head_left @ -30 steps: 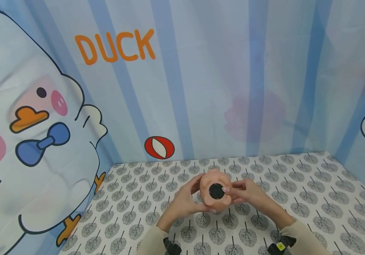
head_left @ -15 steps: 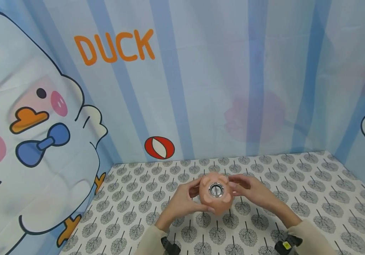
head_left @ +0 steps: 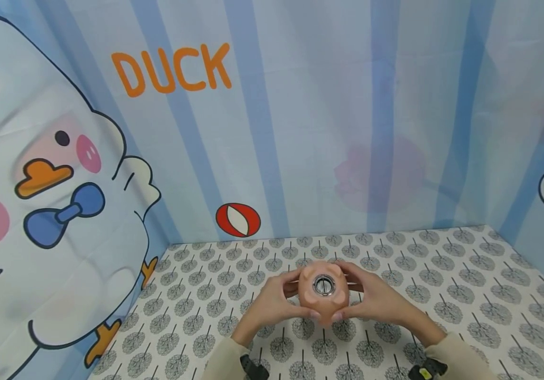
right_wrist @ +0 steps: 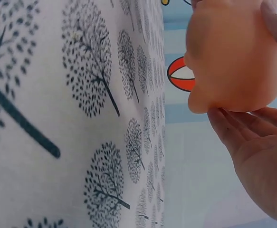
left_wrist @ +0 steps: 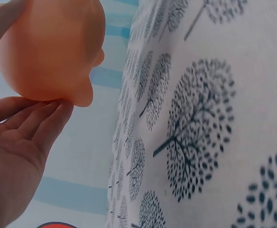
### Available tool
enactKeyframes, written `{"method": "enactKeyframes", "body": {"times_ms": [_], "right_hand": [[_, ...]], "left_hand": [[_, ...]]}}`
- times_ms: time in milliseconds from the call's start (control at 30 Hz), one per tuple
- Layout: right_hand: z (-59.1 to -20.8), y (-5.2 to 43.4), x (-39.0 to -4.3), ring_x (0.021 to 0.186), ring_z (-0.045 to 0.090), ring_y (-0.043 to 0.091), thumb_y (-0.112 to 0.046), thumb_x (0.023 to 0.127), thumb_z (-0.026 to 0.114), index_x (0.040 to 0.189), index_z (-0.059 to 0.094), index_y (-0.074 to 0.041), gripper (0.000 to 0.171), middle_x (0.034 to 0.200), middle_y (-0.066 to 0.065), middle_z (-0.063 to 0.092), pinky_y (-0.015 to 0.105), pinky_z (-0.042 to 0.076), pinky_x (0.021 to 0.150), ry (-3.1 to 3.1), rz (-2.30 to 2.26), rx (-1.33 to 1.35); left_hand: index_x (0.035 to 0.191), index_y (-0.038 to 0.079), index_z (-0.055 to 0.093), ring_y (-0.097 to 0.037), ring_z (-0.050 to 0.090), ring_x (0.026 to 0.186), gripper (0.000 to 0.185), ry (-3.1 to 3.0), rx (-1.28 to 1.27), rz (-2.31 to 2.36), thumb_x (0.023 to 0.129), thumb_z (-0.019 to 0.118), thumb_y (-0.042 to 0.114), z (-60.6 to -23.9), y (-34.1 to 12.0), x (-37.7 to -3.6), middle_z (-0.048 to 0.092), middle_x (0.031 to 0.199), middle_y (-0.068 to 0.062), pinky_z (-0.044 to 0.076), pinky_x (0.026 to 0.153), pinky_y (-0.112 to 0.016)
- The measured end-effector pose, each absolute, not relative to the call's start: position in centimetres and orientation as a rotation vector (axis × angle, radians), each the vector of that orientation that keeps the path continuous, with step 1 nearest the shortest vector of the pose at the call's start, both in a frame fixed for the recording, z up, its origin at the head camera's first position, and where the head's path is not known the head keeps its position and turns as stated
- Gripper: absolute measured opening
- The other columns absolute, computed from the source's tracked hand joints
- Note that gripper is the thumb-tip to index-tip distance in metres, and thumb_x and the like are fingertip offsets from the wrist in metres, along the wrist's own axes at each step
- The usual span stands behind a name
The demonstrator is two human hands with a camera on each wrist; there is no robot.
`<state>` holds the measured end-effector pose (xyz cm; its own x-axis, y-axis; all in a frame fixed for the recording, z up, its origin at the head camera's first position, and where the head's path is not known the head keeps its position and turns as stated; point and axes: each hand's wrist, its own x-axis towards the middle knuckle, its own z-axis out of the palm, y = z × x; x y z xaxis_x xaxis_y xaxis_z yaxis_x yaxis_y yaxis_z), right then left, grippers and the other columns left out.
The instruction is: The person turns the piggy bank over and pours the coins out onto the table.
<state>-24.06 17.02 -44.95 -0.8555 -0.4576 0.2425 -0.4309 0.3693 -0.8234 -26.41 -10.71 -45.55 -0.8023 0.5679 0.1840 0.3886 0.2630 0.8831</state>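
Observation:
Between both hands, a smooth peach-coloured piggy bank [head_left: 312, 302] is held above the patterned cloth, its underside with stubby feet facing the head camera. A round silver-rimmed cap [head_left: 324, 285] sits in the middle of that underside. My left hand [head_left: 274, 301] grips its left side, thumb in front and fingers behind. On the opposite side my right hand [head_left: 376, 300] holds it the same way. Fingertips press against the rounded body [left_wrist: 50, 52] in the left wrist view, and against the same body [right_wrist: 238, 57] in the right wrist view.
A white cloth [head_left: 196, 322] printed with grey trees covers the table. Behind it hangs a pale blue striped curtain [head_left: 310, 132] with a large duck print [head_left: 63, 253] at left. Each forearm carries a dark wrist strap [head_left: 254, 367].
The right hand has moved from the dark-looking round cap to the piggy bank's right side, its thumb now in front. The bank has tilted slightly and the cap now looks silver.

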Motion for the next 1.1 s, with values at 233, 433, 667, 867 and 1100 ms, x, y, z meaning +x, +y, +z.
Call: {"method": "enactKeyframes", "body": {"times_ms": [233,433,667,867,1100], "right_hand": [[-45.3,17.3,-24.2,0.137,0.062,0.036,-0.034,0.075,0.097,0.161,0.04,-0.012,0.105,0.155,0.012,0.056,0.03,0.059,0.108,2.511,-1.597,-0.822],[-45.7,17.5,-24.4,0.137,0.062,0.034,-0.025,0.083,0.092,0.161,0.04,-0.012,0.095,0.155,0.015,0.055,0.023,0.058,0.107,2.382,-1.674,-0.807],[-45.6,17.7,-24.3,0.139,0.059,0.039,-0.023,0.086,0.089,0.16,0.04,-0.011,0.09,0.155,0.017,0.054,0.022,0.058,0.107,2.336,-1.671,-0.819],[-45.1,17.8,-24.4,0.14,0.057,0.042,-0.025,0.089,0.087,0.163,0.037,-0.011,0.09,0.157,0.016,0.053,0.03,0.058,0.11,2.38,-1.566,-0.867],[-44.0,18.4,-24.4,0.141,0.056,0.044,-0.03,0.093,0.082,0.16,0.041,-0.005,0.083,0.159,0.022,0.05,0.048,0.054,0.114,2.5,-1.426,-0.936]], "left_hand": [[0.158,0.037,0.046,-0.016,0.063,0.136,0.097,2.444,0.909,1.471,0.075,0.096,0.04,-45.5,-10.6,-26.1,0.06,0.152,0.009,0.052,0.117,-0.033],[0.165,0.036,0.031,-0.018,0.054,0.146,0.117,2.445,0.932,1.445,0.07,0.1,0.037,-45.9,-10.3,-26.0,0.049,0.162,0.008,0.046,0.124,-0.037],[0.165,0.035,0.032,-0.014,0.059,0.14,0.12,2.468,0.901,1.46,0.067,0.101,0.041,-46.1,-9.8,-25.6,0.052,0.158,0.011,0.051,0.117,-0.029],[0.159,0.041,0.04,-0.009,0.064,0.132,0.111,2.459,0.931,1.508,0.066,0.101,0.042,-45.7,-9.7,-25.6,0.059,0.149,0.016,0.055,0.112,-0.027],[0.158,0.04,0.041,-0.007,0.065,0.13,0.11,2.448,0.978,1.535,0.067,0.101,0.04,-45.9,-9.4,-25.8,0.061,0.148,0.014,0.055,0.111,-0.024]]}}
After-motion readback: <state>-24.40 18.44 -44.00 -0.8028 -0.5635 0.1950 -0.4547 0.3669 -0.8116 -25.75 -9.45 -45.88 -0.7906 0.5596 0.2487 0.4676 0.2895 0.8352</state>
